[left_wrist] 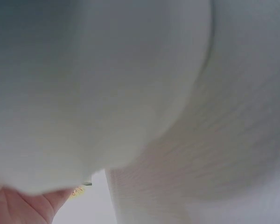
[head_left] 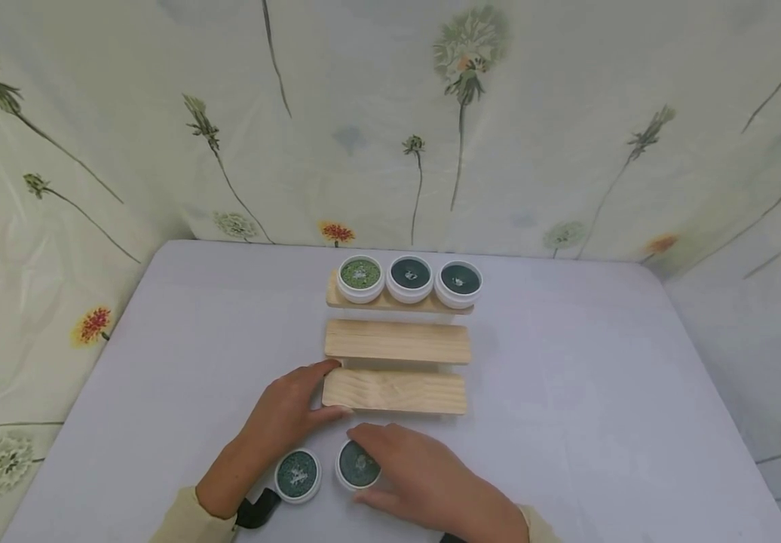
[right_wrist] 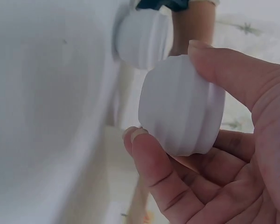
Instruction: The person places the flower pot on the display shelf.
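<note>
Between thumb and fingers my right hand (head_left: 424,475) pinches a small round white jar (right_wrist: 182,105) with dark green contents under its top. My left hand (head_left: 289,407) grips the left end of the front step of a wooden display stand (head_left: 393,391), thumb on the near edge and a finger at the far one. Beside the left wrist stands a second white jar (head_left: 298,476), with a speckled dark green top. Up close, a blurred white jar (left_wrist: 107,84) fills much of the left wrist view and hides most of that hand.
The stand's middle step (head_left: 397,342) is bare wood. Its back step (head_left: 390,303) bears a light green jar (head_left: 360,278) and two dark green jars (head_left: 410,278) in a row. A white cloth (head_left: 567,392) covers the table, and a flower-print sheet (head_left: 377,136) hangs around it.
</note>
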Action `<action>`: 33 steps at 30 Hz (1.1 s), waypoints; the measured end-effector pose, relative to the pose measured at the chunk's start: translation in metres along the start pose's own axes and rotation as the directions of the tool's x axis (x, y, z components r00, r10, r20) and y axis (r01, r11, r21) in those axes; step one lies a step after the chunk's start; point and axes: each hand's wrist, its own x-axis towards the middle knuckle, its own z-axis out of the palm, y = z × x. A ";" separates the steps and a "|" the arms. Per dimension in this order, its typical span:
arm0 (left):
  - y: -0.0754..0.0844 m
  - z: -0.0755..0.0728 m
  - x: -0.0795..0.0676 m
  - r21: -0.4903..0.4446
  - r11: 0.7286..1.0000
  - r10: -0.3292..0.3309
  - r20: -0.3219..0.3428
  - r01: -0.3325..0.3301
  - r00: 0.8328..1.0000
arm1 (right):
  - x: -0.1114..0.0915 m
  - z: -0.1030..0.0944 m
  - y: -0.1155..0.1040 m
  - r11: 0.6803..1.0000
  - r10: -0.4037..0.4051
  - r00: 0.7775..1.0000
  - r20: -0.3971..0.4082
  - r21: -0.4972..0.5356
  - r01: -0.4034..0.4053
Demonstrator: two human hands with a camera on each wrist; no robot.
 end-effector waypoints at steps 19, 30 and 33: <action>0.000 0.001 0.001 0.002 1.000 0.004 -0.004 -0.004 1.000 | -0.012 -0.049 0.023 0.992 0.083 0.945 -0.317 -0.063 -0.109; 0.001 0.000 0.001 -0.005 1.000 0.002 -0.002 -0.002 1.000 | -0.011 -0.070 0.041 0.980 0.180 0.895 -0.408 -0.007 -0.200; 0.001 -0.001 0.000 -0.006 1.000 -0.003 0.002 0.003 1.000 | -0.010 -0.075 0.047 0.983 0.154 0.878 -0.454 -0.022 -0.184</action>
